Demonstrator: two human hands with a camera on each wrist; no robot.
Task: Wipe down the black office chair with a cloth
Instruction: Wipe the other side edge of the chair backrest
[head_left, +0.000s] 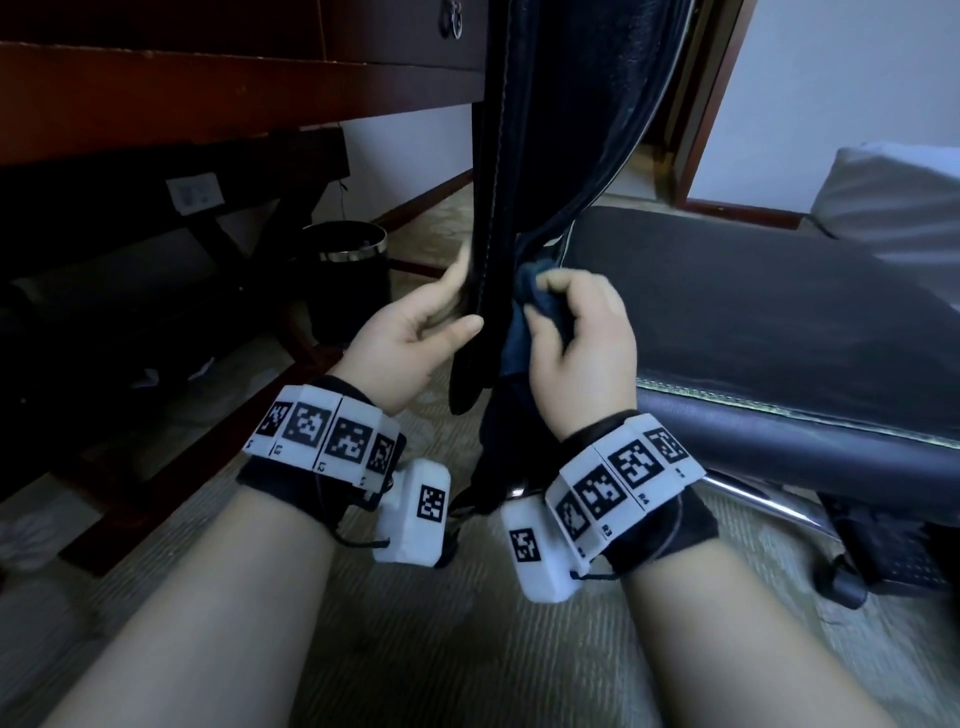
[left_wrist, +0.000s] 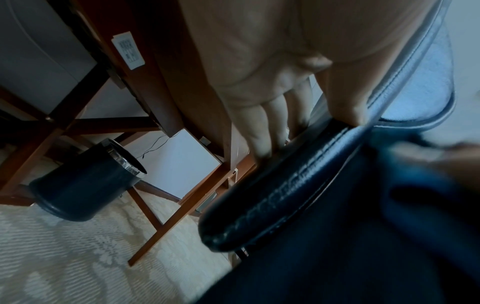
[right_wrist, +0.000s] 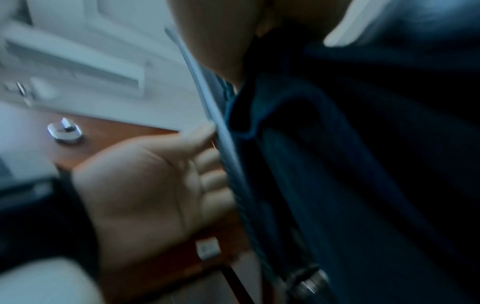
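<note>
The black office chair's backrest (head_left: 519, 156) stands edge-on in front of me, with its seat (head_left: 753, 312) stretching to the right. My left hand (head_left: 421, 332) grips the backrest's lower stitched edge (left_wrist: 285, 185), thumb on the near side and fingers (left_wrist: 259, 127) behind it. My right hand (head_left: 576, 343) holds a bunched dark blue cloth (head_left: 524, 332) against the backrest's right face, just above where it meets the seat. The right wrist view is blurred and shows the cloth (right_wrist: 298, 144) hanging down in folds.
A wooden desk (head_left: 208, 93) stands at the left, with a black waste bin (head_left: 353, 275) on the carpet beneath it. The chair's chrome base (head_left: 769, 504) runs low on the right. A white cushion (head_left: 893, 208) lies at the far right, near a doorway.
</note>
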